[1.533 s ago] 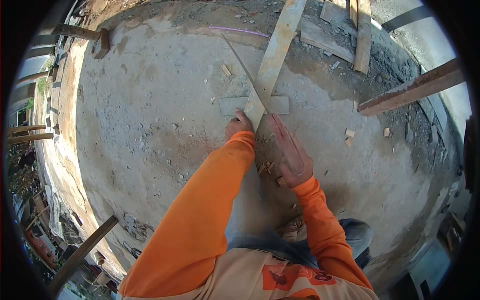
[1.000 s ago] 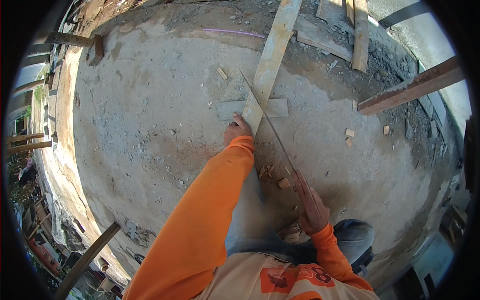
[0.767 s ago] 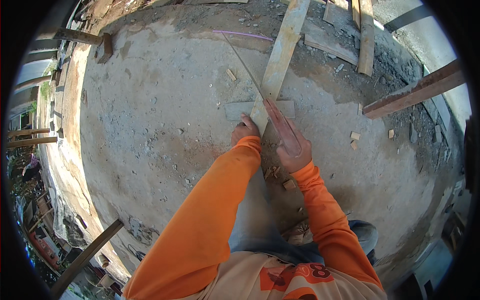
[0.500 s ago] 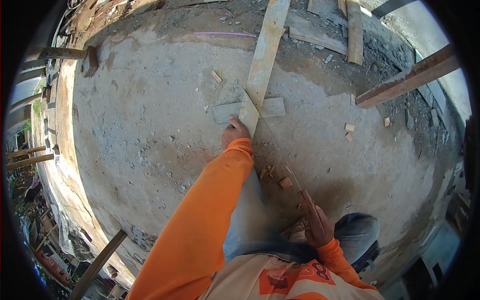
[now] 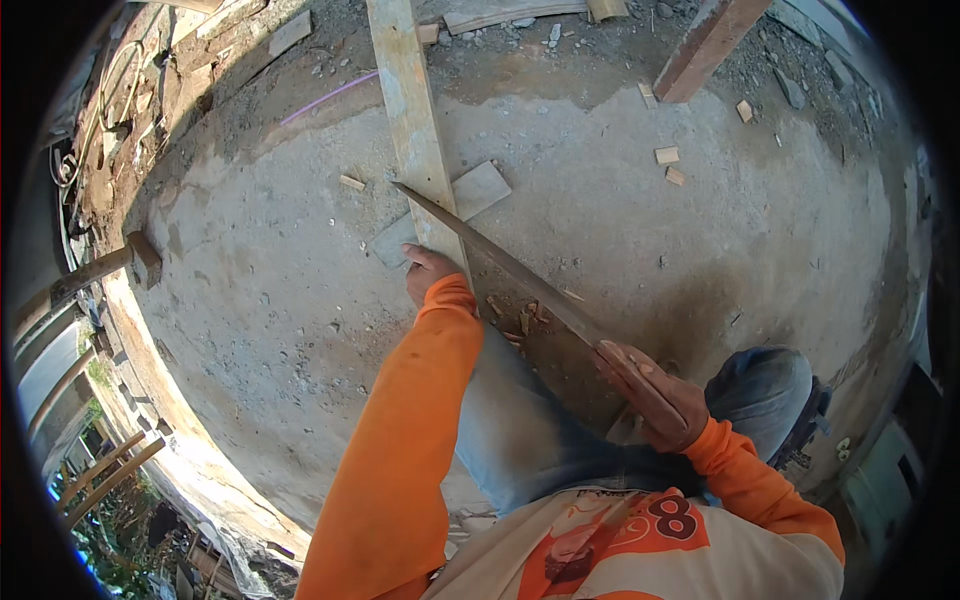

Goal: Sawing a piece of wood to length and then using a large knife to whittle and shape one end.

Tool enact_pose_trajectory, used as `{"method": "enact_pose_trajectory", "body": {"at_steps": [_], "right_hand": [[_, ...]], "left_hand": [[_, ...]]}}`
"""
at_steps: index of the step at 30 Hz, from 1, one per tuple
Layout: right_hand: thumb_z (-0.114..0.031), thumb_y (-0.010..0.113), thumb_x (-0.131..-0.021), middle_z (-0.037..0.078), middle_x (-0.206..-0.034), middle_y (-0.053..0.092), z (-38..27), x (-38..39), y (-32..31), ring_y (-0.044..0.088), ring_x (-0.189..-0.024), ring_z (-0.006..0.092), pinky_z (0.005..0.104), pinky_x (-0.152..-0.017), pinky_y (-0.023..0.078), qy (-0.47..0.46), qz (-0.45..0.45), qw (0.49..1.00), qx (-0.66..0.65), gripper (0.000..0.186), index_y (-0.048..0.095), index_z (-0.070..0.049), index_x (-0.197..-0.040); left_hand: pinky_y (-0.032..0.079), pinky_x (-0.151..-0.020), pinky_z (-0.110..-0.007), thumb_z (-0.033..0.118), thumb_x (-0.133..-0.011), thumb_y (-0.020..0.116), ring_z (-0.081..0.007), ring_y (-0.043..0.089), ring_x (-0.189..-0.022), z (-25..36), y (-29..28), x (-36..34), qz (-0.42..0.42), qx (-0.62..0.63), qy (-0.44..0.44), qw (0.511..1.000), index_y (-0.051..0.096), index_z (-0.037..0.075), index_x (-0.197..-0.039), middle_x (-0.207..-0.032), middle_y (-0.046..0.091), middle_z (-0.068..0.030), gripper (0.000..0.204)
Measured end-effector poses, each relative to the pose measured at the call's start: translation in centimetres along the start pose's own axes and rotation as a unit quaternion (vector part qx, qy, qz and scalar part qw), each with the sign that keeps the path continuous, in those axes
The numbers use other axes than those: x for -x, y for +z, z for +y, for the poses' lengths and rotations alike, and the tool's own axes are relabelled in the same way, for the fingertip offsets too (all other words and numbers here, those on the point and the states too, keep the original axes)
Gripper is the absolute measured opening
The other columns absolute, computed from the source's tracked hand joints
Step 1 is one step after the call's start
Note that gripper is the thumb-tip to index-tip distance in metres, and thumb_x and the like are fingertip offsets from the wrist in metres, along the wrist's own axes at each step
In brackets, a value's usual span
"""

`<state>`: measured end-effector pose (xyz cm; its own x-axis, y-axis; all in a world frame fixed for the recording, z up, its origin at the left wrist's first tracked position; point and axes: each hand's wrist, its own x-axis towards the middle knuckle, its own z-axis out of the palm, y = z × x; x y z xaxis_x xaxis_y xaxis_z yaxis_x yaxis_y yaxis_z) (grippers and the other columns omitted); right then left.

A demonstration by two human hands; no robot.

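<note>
A long wooden board [image 5: 410, 110] runs away from me and rests across a short grey plank [image 5: 483, 190] on the concrete. My left hand [image 5: 430, 275] is closed on the near end of the long board, its thumb stretched toward the short plank. In my right hand [image 5: 660, 400] is the handle of a handsaw [image 5: 510, 265]. The saw's blade slants up to the left and its tip reaches past the board's left edge, just beyond my left hand. Whether the teeth touch the wood I cannot tell. My left leg [image 5: 510, 420] is beside the board's near end.
Small wood offcuts [image 5: 666, 155] lie on the concrete floor [image 5: 280, 230], with wood chips [image 5: 530, 318] near my leg. A reddish-brown post [image 5: 705, 55] stands at the far right, another post [image 5: 143, 260] at the left. A purple strip [image 5: 330, 97] lies beyond, near rubble.
The view has turned, so the board now slants the other way. My right hand has come up and forward with the saw, whose blade now shows its broad side. My left hand keeps its hold.
</note>
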<state>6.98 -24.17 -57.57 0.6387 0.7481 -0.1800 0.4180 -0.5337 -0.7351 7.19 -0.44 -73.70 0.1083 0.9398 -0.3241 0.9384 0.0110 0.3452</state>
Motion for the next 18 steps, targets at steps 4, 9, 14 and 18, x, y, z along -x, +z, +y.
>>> {"method": "enact_pose_trajectory", "body": {"at_steps": [4, 9, 14, 18], "right_hand": [[-0.001, 0.053, -0.072, 0.02, -0.131, 0.045, 2.3, -3.7, 4.0, 0.053, -0.112, 0.03, 0.0334, -0.093, 0.044, 0.082, 0.083, 0.961, -0.249, 0.066, 0.035, -0.001, -0.135], [-0.008, 0.058, -0.076, 0.017, -0.137, 0.038, 2.0, -3.8, 5.6, 0.045, -0.121, 0.0265, 0.0321, -0.099, 0.039, 0.058, 0.064, 0.977, -0.195, 0.065, 0.034, -0.004, -0.136], [0.009, 0.034, -0.078, 0.015, -0.141, 0.034, -0.9, 5.1, 2.2, 0.028, -0.135, 0.0204, 0.0257, -0.108, 0.026, 0.188, 0.029, 0.735, -0.65, 0.062, 0.026, 0.002, -0.139], [-0.002, 0.052, -0.072, 0.016, -0.128, 0.049, 2.6, -5.0, 4.3, 0.058, -0.105, 0.0299, 0.0301, -0.086, 0.047, 0.092, 0.062, 0.968, -0.226, 0.066, 0.035, -0.001, -0.135]], "left_hand": [[0.044, -0.068, -0.053, 0.059, -0.087, 0.027, -0.0493, 0.058, -0.075, -0.6, 3.7, 1.0, -0.039, 0.006, -0.018, 0.999, 0.066, -0.009, -0.076, -0.076, 0.061, -0.0318, 0.079], [0.044, -0.069, -0.054, 0.059, -0.087, 0.026, -0.051, 0.057, -0.076, -3.0, 4.3, -1.2, -0.077, 0.056, -0.071, 0.993, 0.066, -0.009, -0.079, -0.077, 0.06, -0.0325, 0.08], [0.044, -0.072, -0.054, 0.058, -0.088, 0.023, -0.0502, 0.057, -0.078, 0.2, 0.9, -0.2, -0.032, -0.018, -0.008, 0.999, 0.066, -0.009, -0.08, -0.078, 0.06, -0.0328, 0.079], [0.044, -0.071, -0.052, 0.058, -0.088, 0.025, -0.049, 0.058, -0.078, -0.7, 3.0, 0.8, -0.085, -0.003, -0.016, 0.996, 0.067, -0.007, -0.081, -0.079, 0.061, -0.032, 0.077]]}}
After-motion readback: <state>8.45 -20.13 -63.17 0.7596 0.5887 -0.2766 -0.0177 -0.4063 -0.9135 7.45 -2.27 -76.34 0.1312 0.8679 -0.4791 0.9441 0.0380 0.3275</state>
